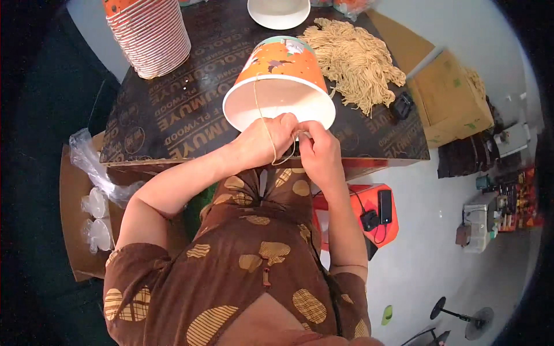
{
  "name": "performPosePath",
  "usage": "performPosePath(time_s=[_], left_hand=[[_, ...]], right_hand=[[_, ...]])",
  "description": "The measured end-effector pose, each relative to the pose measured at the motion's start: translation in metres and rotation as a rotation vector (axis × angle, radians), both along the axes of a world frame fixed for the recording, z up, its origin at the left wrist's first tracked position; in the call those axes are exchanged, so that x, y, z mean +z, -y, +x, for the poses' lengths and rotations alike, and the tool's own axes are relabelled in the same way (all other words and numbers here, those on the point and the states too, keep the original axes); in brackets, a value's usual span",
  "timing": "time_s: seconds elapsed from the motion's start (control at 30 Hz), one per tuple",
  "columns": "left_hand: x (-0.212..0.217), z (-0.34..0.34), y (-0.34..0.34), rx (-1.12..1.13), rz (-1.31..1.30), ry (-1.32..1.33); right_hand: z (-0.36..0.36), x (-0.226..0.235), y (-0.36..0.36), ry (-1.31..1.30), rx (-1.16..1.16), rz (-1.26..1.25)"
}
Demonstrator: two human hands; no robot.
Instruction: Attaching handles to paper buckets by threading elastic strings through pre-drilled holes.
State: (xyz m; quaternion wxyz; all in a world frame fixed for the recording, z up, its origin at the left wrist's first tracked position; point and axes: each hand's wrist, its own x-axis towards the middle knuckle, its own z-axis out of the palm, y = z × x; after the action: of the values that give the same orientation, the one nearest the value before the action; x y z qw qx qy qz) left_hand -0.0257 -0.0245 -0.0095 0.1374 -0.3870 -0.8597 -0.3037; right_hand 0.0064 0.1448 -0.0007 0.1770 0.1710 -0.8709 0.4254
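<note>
An orange patterned paper bucket [283, 66] lies on its side on the dark table, its white open mouth facing me. A thin tan cord [262, 118] passes over the upper rim and hangs in a loop across the mouth. My left hand [266, 138] and my right hand [321, 154] meet at the lower part of the mouth. Fingers of both hands are pinched together on the cord, close to the table's front edge. The exact spot between the fingertips is partly hidden.
A tall stack of nested paper buckets [151, 43] stands at the far left of the table [190, 115]. Cut tan cords [355, 60] are heaped at the right, beside a small black object [402, 105]. A white round container [279, 12] sits behind. Cardboard boxes [453, 98] flank the table.
</note>
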Motion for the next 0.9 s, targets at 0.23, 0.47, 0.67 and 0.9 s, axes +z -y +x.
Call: performPosePath(time_s=[0.23,0.47,0.67,0.9], left_hand=[[0.009,0.006,0.002,-0.001,0.224,0.226],[0.014,0.005,0.007,0.021,0.260,0.385],[0.012,0.004,0.002,0.109,0.270,0.457],[-0.001,-0.003,-0.006,0.232,0.314,0.283]], right_hand=[[0.002,-0.008,0.004,-0.118,-0.038,-0.046],[0.007,-0.015,0.000,-0.159,0.027,-0.030],[0.012,-0.014,-0.004,-0.128,0.121,0.049],[0.021,-0.017,0.001,-0.256,-0.015,0.234]])
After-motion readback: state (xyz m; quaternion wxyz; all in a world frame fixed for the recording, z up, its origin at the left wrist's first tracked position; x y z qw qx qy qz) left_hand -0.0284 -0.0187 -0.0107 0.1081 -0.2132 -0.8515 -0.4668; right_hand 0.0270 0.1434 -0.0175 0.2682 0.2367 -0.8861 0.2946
